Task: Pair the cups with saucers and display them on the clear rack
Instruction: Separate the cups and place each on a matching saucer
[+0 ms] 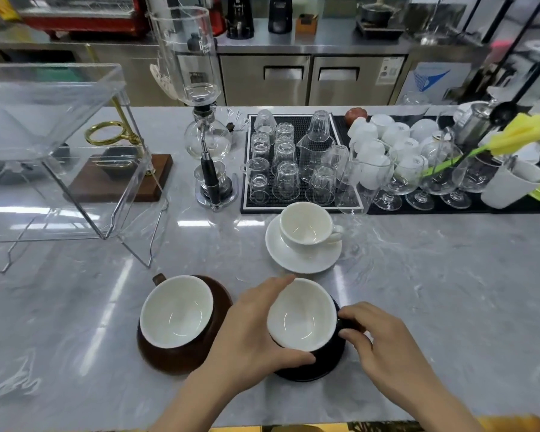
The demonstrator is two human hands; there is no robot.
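Both hands clasp the black cup [301, 314] on its black saucer [325, 366] near the table [449, 291] edge: left hand [250, 335] around its side, right hand [378, 341] pinching the handle. The clear rack [53, 151] stands well apart, far left.

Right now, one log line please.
left hand grips black cup | right hand at handle | black saucer under | clear rack bare

grey marble counter [418, 307] | steel cabinets [309, 79] behind | black bar mat [296, 207] | overhead light glare
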